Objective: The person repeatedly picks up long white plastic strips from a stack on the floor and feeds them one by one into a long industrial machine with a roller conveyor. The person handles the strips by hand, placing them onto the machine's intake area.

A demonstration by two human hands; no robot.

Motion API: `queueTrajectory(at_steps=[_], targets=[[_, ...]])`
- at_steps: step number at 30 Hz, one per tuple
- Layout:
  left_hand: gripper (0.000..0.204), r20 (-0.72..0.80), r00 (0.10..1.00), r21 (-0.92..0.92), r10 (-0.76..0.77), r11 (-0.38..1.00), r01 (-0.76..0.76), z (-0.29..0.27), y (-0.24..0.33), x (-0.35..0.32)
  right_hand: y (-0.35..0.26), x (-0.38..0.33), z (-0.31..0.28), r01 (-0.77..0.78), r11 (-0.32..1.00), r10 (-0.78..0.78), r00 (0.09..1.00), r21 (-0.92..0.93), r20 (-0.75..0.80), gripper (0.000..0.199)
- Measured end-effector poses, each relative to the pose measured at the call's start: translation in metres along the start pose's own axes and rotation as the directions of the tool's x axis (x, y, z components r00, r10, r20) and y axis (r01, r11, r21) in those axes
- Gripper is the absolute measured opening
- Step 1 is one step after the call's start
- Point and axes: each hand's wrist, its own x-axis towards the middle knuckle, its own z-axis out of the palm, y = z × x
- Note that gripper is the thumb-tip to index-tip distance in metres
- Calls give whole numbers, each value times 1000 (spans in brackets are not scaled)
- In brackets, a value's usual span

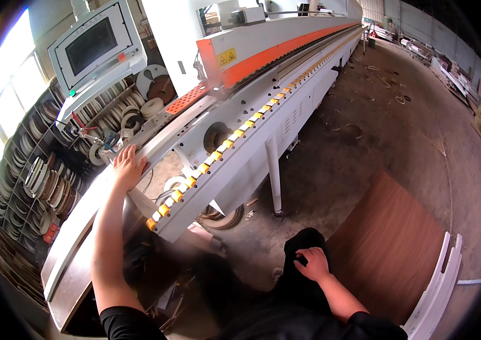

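Observation:
My left hand (129,168) lies on the near end of a long pale guide rail (164,136), its fingers spread across the edge. The rail belongs to a long white machine with an orange band (263,63), which looks like an edge bander. Yellow and white rollers (218,155) line the machine's outer support beam. My right hand (312,264) rests over my dark trouser leg, loosely curled with a gap between thumb and fingers. Nothing shows in either hand.
A control panel (90,48) with a dark screen hangs at the upper left. Behind it, racks hold several rolls of edging (53,181). A brown wood-grain panel (388,243) stands low at right, beside white strips (436,289). Coiled scraps (351,131) lie on the floor.

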Motion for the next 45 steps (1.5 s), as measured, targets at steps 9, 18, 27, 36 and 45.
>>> queueTrajectory(at_steps=[9, 18, 27, 36, 45], targets=[[82, 69, 994, -6, -89, 996, 89, 11, -18, 35, 4, 23, 8, -43, 999, 43, 999, -13, 32, 32], [90, 93, 986, -23, -136, 990, 139, 21, 15, 65, -2, 34, 17, -38, 999, 37, 998, 16, 56, 33], [81, -54, 994, -89, -96, 992, 91, 20, 78, 103, -1, 38, 14, -53, 998, 51, 996, 26, 71, 32], [77, -58, 998, -120, -37, 992, 30, 15, 71, 95, 3, 34, 12, -76, 997, 76, 994, -2, 84, 27], [88, 44, 999, -111, -23, 993, 28, 13, 21, 72, 7, 27, 9, -70, 997, 72, 995, -41, 74, 28]])
